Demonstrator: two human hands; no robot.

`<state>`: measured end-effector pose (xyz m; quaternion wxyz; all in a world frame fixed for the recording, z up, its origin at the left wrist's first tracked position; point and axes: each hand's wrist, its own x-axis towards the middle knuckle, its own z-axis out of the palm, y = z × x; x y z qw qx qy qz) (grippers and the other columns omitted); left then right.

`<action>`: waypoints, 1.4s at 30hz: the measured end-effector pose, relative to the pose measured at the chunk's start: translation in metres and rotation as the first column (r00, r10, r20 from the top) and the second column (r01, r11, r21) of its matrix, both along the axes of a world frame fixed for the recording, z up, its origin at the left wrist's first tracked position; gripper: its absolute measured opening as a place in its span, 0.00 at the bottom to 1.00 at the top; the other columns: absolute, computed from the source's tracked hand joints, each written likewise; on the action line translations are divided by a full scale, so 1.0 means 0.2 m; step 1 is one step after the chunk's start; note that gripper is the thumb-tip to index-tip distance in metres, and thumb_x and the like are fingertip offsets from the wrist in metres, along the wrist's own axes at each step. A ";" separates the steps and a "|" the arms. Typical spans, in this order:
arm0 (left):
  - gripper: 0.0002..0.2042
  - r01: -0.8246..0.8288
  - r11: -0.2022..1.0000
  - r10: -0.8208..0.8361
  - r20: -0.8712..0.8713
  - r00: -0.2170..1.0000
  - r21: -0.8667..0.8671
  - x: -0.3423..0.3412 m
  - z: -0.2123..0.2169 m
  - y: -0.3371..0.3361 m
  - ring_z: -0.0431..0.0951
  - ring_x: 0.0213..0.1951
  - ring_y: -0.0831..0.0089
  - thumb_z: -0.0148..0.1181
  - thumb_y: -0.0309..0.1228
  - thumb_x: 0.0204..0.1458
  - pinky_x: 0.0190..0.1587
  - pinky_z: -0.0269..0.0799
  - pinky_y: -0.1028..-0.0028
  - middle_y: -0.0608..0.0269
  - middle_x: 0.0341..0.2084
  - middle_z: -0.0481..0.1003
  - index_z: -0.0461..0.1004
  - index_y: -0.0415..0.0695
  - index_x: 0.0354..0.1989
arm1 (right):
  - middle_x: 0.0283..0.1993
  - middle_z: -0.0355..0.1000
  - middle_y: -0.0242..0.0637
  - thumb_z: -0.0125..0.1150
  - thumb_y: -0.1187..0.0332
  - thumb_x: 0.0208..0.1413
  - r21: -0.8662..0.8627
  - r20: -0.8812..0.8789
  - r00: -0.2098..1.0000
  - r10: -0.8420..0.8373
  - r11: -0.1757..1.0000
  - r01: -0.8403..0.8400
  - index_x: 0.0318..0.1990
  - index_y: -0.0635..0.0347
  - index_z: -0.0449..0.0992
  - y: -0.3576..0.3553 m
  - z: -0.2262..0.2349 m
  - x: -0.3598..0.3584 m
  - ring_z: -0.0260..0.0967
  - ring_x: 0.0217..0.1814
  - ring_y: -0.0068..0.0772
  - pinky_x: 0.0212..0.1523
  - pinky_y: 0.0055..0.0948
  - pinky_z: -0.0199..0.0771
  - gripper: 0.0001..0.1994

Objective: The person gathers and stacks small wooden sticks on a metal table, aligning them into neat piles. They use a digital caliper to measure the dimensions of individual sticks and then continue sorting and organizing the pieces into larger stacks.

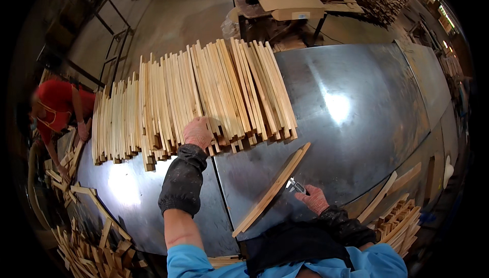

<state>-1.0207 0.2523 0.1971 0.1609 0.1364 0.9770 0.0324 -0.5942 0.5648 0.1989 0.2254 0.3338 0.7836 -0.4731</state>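
A shiny metal worktop (pixel 356 100) carries a broad stack of wooden slats (pixel 193 94) along its far edge. The left hand (pixel 197 132) rests closed-fingered on the stack's near ends. A long wooden strip (pixel 272 190) lies tilted near the near edge, where the right hand (pixel 315 199) grips a metal caliper (pixel 297 186) touching it.

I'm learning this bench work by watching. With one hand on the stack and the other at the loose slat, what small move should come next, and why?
Probably draw one slat out of the row of pale wooden slats: the left hand already rests on their near ends, while the right hand holds a small metal tool against the loose long wooden slat on the shiny metal table.
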 end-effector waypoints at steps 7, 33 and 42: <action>0.10 0.107 0.867 0.096 -0.374 0.923 0.488 -0.13 -0.09 -0.07 0.80 0.44 0.43 0.58 0.29 0.58 0.45 0.76 0.50 0.46 0.37 0.80 0.80 0.40 0.43 | 0.45 0.83 0.50 0.72 0.44 0.60 -0.005 -0.056 0.998 0.043 0.999 -0.044 0.51 0.63 0.84 0.05 -0.03 0.06 0.81 0.48 0.48 0.51 0.45 0.79 0.28; 0.14 -0.372 0.109 -0.500 0.375 0.781 0.922 1.16 0.23 0.38 0.78 0.59 0.66 0.62 0.26 0.67 0.64 0.75 0.62 0.53 0.56 0.80 0.81 0.35 0.59 | 0.42 0.81 0.49 0.70 0.43 0.62 -0.060 -0.317 0.915 -0.250 0.968 0.244 0.51 0.60 0.83 -0.02 -0.07 0.54 0.78 0.47 0.52 0.48 0.48 0.75 0.27; 0.14 -0.192 0.363 -0.365 0.329 0.871 0.912 1.13 0.53 0.38 0.79 0.36 0.72 0.55 0.45 0.72 0.37 0.75 0.68 0.66 0.34 0.78 0.79 0.48 0.44 | 0.42 0.80 0.51 0.70 0.42 0.60 0.074 -0.420 0.892 -0.164 0.974 0.213 0.45 0.61 0.83 0.03 0.05 0.46 0.79 0.47 0.52 0.49 0.48 0.77 0.27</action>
